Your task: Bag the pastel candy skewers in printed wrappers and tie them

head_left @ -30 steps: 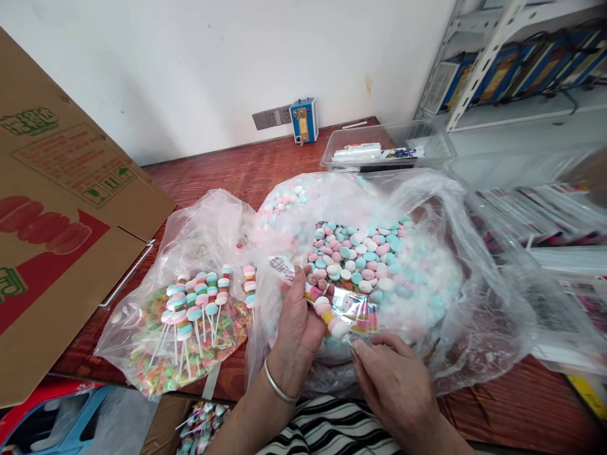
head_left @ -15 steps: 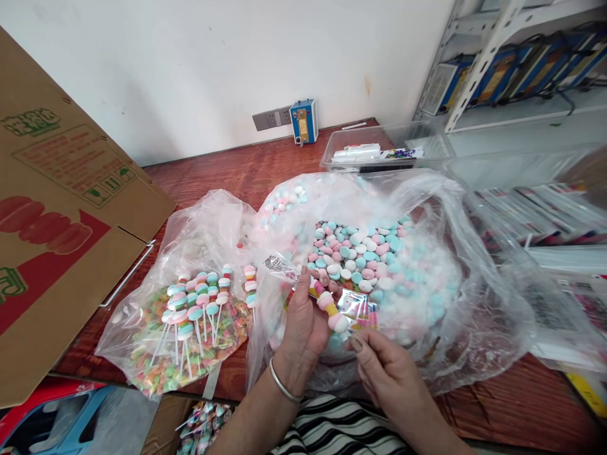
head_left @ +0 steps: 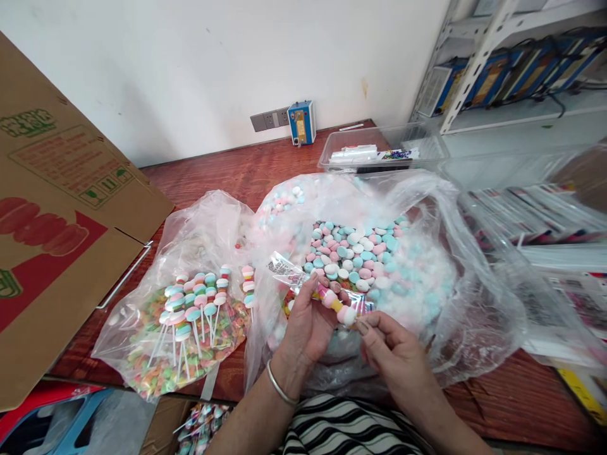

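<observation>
My left hand [head_left: 306,325], with a metal bangle on the wrist, is closed around a small clear printed wrapper [head_left: 287,273]. Inside the wrapper sits a candy skewer [head_left: 337,306] of stacked pastel discs. My right hand [head_left: 386,344] pinches the skewer's stick end, just below the last white disc. Both hands hover over the near edge of a big clear plastic bag [head_left: 455,316] full of loose pink, blue and white round candies [head_left: 353,253].
A second clear bag [head_left: 199,234] at left carries several finished candy skewers [head_left: 196,303] on top of small coloured sweets. A cardboard box [head_left: 61,215] leans at far left. A clear tray [head_left: 384,148], metal shelving [head_left: 474,57] and plastic-covered packets [head_left: 535,215] stand at right on the wooden table [head_left: 222,170].
My right hand has moved up and left toward the left hand, pushing the candy skewer further into the wrapper. The left hand rose slightly with the wrapper.
</observation>
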Available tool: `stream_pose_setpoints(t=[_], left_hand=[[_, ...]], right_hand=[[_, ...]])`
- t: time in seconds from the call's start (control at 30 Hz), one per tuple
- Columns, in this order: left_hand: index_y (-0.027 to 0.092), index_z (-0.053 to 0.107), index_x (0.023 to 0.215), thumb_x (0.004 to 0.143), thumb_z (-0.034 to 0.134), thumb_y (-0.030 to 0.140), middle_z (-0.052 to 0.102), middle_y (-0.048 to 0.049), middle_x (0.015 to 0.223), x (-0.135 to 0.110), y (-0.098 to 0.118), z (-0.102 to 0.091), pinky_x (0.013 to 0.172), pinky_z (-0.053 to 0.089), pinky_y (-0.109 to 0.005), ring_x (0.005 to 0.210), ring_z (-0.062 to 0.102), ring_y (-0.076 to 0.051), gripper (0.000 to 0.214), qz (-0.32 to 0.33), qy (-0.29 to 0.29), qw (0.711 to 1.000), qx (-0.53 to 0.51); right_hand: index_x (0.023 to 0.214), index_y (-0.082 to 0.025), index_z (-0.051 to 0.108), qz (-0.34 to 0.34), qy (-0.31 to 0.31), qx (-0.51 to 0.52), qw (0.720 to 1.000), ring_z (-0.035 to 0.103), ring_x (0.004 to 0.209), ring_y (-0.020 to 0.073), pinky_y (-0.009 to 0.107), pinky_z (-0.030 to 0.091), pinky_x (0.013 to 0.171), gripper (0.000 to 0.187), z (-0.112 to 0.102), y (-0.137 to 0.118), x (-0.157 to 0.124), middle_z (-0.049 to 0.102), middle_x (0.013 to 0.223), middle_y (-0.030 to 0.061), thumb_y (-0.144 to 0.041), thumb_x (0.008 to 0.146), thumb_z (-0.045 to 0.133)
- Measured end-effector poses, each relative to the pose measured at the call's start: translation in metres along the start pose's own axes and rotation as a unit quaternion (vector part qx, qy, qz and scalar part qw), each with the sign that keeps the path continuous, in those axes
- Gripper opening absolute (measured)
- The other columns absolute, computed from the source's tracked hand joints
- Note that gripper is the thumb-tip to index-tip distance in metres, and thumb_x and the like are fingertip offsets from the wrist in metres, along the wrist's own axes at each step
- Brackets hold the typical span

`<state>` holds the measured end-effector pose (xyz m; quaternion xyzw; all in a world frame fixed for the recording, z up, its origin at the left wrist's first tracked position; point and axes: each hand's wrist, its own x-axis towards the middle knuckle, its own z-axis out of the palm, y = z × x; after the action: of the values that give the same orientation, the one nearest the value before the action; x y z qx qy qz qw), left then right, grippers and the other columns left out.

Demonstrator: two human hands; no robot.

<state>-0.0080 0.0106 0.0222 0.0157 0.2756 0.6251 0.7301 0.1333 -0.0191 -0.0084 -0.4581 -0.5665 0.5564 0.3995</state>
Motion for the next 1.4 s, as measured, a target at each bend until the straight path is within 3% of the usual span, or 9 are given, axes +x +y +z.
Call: stream_pose_setpoints(t=[0.17, 0.37, 0.53, 0.67, 0.87, 1.03, 1.2, 1.3, 1.4], left_hand=[[0.014, 0.066, 0.104, 0.087, 0.061, 0.022, 0.067, -0.0099, 0.111, 0.002, 0.01, -0.01, 0.085, 0.054, -0.034, 0.097, 0.066, -0.021, 0.02, 0.054, -0.01, 0.998, 0.01], [0.014, 0.065, 0.089, 0.087, 0.062, 0.016, 0.062, -0.0014, 0.079, 0.007, 0.019, -0.002, 0.079, 0.055, -0.027, 0.076, 0.065, -0.012, 0.004, 0.123, 0.041, 0.991, -0.018], [0.014, 0.06, 0.082, 0.087, 0.062, 0.016, 0.059, -0.0009, 0.073, 0.009, 0.01, 0.007, 0.064, 0.054, -0.022, 0.061, 0.058, -0.009, 0.005, 0.105, 0.113, 0.987, -0.038], [0.016, 0.059, 0.083, 0.084, 0.066, 0.016, 0.06, 0.0, 0.074, 0.009, 0.001, 0.012, 0.061, 0.053, -0.022, 0.058, 0.057, -0.009, 0.008, 0.129, 0.159, 0.979, -0.015], [0.017, 0.058, 0.079, 0.088, 0.062, 0.021, 0.057, 0.0016, 0.072, 0.007, 0.002, 0.005, 0.068, 0.054, -0.024, 0.06, 0.057, -0.008, 0.011, 0.119, 0.104, 0.986, -0.047], [0.016, 0.058, 0.077, 0.089, 0.062, 0.023, 0.055, 0.002, 0.07, 0.005, 0.001, 0.004, 0.069, 0.053, -0.024, 0.06, 0.055, -0.008, 0.014, 0.102, 0.054, 0.992, -0.043], [0.014, 0.06, 0.079, 0.081, 0.072, 0.022, 0.057, 0.0006, 0.072, 0.005, -0.003, 0.009, 0.065, 0.052, -0.022, 0.062, 0.057, -0.009, 0.014, 0.095, 0.088, 0.991, 0.011], [0.014, 0.06, 0.079, 0.08, 0.074, 0.025, 0.058, 0.001, 0.071, 0.006, -0.004, 0.012, 0.061, 0.05, -0.02, 0.059, 0.056, -0.008, 0.017, 0.088, 0.132, 0.987, 0.025], [0.014, 0.059, 0.078, 0.079, 0.074, 0.028, 0.056, 0.0022, 0.067, 0.004, -0.007, 0.012, 0.057, 0.048, -0.018, 0.056, 0.054, -0.007, 0.021, 0.089, 0.117, 0.988, 0.038]], right_hand=[[0.08, -0.019, 0.056, 0.115, -0.01, 0.153, 0.981, 0.033, 0.042, 0.0073, 0.019, 0.023, 0.041, 0.036, -0.004, 0.002, -0.002, 0.04, 0.047, -0.0092, -0.054, 0.084, 0.063], [0.081, -0.018, 0.062, -0.051, 0.024, -0.055, 0.997, 0.048, 0.051, 0.0108, 0.021, 0.035, 0.046, 0.02, -0.003, -0.006, -0.004, 0.055, 0.059, -0.0034, -0.032, 0.092, 0.055], [0.096, -0.014, 0.063, -0.384, 0.048, -0.364, 0.847, 0.055, 0.059, 0.0148, 0.028, 0.04, 0.058, 0.012, -0.003, -0.003, -0.009, 0.061, 0.065, 0.0009, -0.009, 0.09, 0.054], [0.104, -0.012, 0.063, -0.447, 0.009, -0.431, 0.784, 0.053, 0.058, 0.016, 0.031, 0.038, 0.059, 0.017, -0.002, -0.001, -0.011, 0.061, 0.063, 0.0017, -0.008, 0.091, 0.052], [0.089, -0.019, 0.061, -0.053, -0.006, -0.099, 0.994, 0.049, 0.05, 0.0116, 0.024, 0.039, 0.048, 0.024, -0.005, -0.007, -0.005, 0.055, 0.061, -0.0028, -0.038, 0.097, 0.049], [0.085, -0.019, 0.057, 0.246, -0.149, 0.22, 0.932, 0.01, 0.037, 0.0056, 0.021, 0.024, 0.034, 0.04, -0.006, -0.011, -0.007, 0.02, 0.049, -0.0134, -0.057, 0.093, 0.046], [0.072, -0.018, 0.056, -0.083, -0.069, -0.115, 0.988, 0.039, 0.046, 0.0101, 0.024, 0.032, 0.048, 0.033, -0.003, -0.003, -0.012, 0.045, 0.054, -0.0041, -0.034, 0.098, 0.045], [0.074, -0.017, 0.06, -0.314, -0.01, -0.36, 0.879, 0.05, 0.056, 0.0134, 0.027, 0.032, 0.056, 0.026, -0.001, 0.001, -0.012, 0.059, 0.062, 0.0019, -0.017, 0.096, 0.047], [0.08, -0.016, 0.062, -0.349, 0.02, -0.423, 0.836, 0.052, 0.055, 0.0148, 0.028, 0.033, 0.057, 0.023, 0.001, 0.002, -0.01, 0.06, 0.061, 0.0023, -0.015, 0.096, 0.047]])
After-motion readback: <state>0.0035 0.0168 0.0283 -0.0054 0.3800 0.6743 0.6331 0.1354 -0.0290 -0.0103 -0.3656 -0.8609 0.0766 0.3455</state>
